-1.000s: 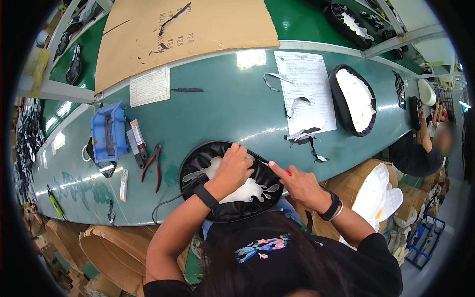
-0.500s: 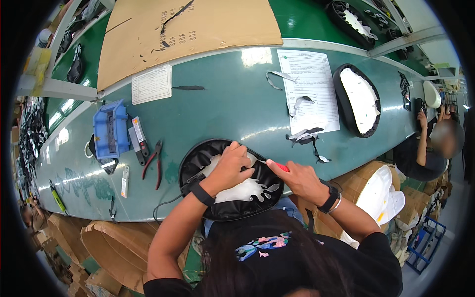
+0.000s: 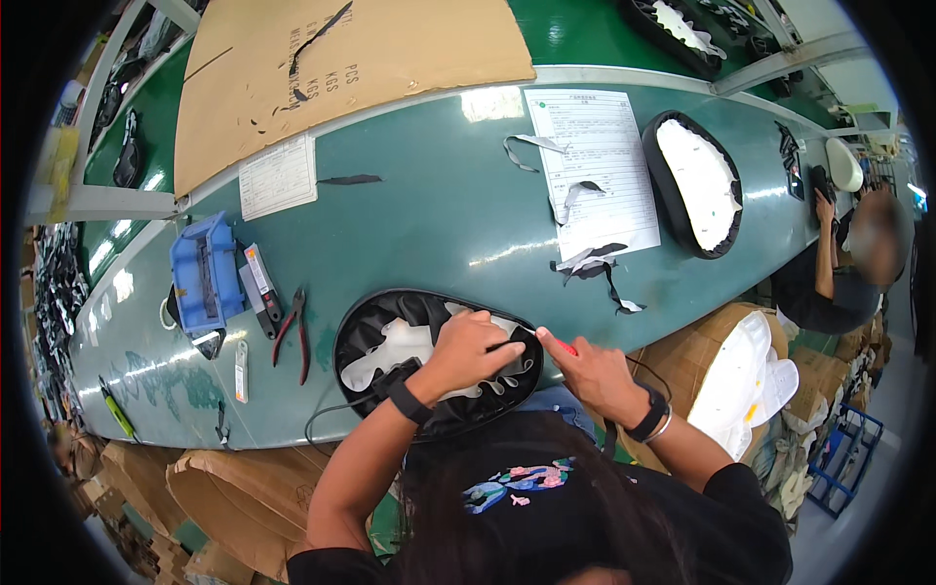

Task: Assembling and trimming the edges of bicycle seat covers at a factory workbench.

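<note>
A black, padded seat-like piece (image 3: pixel 353 336) with a pale inner panel lies at the table's near edge, close to my body. Over its right half, my left hand (image 3: pixel 468 349) is closed, its thumb and fingers pinching the black cover material near the inner edge. In my right hand (image 3: pixel 600 378), at the right rim, is a red-handled tool (image 3: pixel 569 347) with a thin metal shaft. The shaft points left toward the pinched cover; its tip is too small to make out. My left palm hides part of the pale panel.
To the left are a blue bin (image 3: pixel 209 278), box cutters (image 3: pixel 259 291) and red-handled pliers (image 3: pixel 292 333). Fabric scraps (image 3: pixel 593 261) lie by a printed sheet (image 3: pixel 595 175). Another black-rimmed seat piece (image 3: pixel 694 185) rests at the right; beyond it a person (image 3: pixel 829 283) works. Cardboard (image 3: pixel 361 58) stands at the back.
The seat piece has turned, baring more of its left inside. My left hand has slid right across it and now pinches the cover. The tool stays at the right rim. The whole view has shifted slightly.
</note>
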{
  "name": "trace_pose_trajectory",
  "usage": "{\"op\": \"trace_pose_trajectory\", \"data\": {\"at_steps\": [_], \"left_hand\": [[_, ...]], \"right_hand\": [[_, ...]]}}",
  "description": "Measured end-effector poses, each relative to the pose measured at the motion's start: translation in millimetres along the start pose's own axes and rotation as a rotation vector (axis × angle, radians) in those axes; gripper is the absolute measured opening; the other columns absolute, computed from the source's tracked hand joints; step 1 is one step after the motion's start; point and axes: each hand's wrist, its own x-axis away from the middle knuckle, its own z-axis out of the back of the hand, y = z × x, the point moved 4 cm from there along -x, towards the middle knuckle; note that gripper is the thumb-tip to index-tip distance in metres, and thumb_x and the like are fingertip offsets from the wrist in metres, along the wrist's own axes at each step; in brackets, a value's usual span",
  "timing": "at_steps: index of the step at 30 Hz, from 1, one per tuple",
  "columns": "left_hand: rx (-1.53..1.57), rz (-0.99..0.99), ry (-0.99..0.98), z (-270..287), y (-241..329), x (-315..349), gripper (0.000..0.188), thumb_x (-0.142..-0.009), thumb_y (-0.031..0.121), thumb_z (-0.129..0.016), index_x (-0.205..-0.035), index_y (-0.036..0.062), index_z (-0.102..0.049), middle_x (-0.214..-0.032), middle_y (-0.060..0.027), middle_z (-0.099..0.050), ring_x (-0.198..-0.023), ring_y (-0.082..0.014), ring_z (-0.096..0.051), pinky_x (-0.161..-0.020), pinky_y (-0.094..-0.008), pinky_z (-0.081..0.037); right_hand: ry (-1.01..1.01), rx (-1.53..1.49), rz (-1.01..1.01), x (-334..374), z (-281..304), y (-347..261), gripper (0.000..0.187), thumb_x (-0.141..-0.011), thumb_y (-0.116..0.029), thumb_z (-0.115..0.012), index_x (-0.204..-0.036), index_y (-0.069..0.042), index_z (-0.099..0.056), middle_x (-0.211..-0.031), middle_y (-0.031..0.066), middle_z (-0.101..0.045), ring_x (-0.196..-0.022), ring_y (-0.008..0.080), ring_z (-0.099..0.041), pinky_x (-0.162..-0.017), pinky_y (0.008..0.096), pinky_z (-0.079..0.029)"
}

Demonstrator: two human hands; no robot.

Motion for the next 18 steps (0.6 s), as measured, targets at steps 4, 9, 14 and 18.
{"op": "trace_pose_trajectory", "data": {"at_steps": [4, 9, 14, 18], "left_hand": [[0.986, 0.177, 0.239, 15.8, -20.9, 12.8, 0.032, -0.086, 0.009, -0.063, -0.062, 0.0017, -0.044, -0.074, -0.0013, -0.047, -0.077, -0.0138, -0.051, -0.067, -0.0314, -0.041], [1.131, 0.324, 0.318, 19.8, -13.7, -1.7, 0.014, -0.082, 0.013, -0.063, -0.089, 0.0039, -0.055, -0.081, -0.0062, -0.05, -0.086, -0.0188, -0.059, -0.076, -0.0374, -0.046], [-0.469, 0.051, 0.044, 2.3, 15.7, -23.4, 0.013, -0.075, 0.016, -0.065, -0.078, 0.0035, -0.066, -0.082, -0.0094, -0.056, -0.079, -0.0255, -0.057, -0.07, -0.0376, -0.045], [-0.538, -0.23, 0.061, -2.2, 1.5, -24.6, 0.011, -0.069, 0.017, -0.065, -0.063, 0.0074, -0.068, -0.07, -0.0054, -0.055, -0.075, -0.0226, -0.052, -0.065, -0.0366, -0.04]], "right_hand": [[0.068, -0.081, -0.167, 23.8, -19.6, -21.9, 0.065, -0.089, -0.018, -0.058, -0.149, -0.016, -0.033, -0.076, 0.0147, -0.055, -0.052, 0.0303, -0.057, -0.045, 0.0445, -0.042], [0.136, -0.122, -0.308, 11.9, -6.5, -30.2, 0.06, -0.091, -0.023, -0.058, -0.147, -0.02, -0.035, -0.073, 0.0132, -0.058, -0.054, 0.0359, -0.057, -0.048, 0.0467, -0.045], [0.15, -0.114, -0.21, -9.9, -1.2, -21.7, 0.057, -0.091, -0.02, -0.058, -0.145, -0.021, -0.039, -0.074, 0.0121, -0.058, -0.056, 0.0347, -0.057, -0.048, 0.0449, -0.044], [0.17, -0.164, -0.258, -10.8, -8.9, -32.2, 0.059, -0.09, -0.018, -0.06, -0.145, -0.02, -0.038, -0.073, 0.0128, -0.057, -0.058, 0.0351, -0.056, -0.049, 0.0456, -0.045]]}}
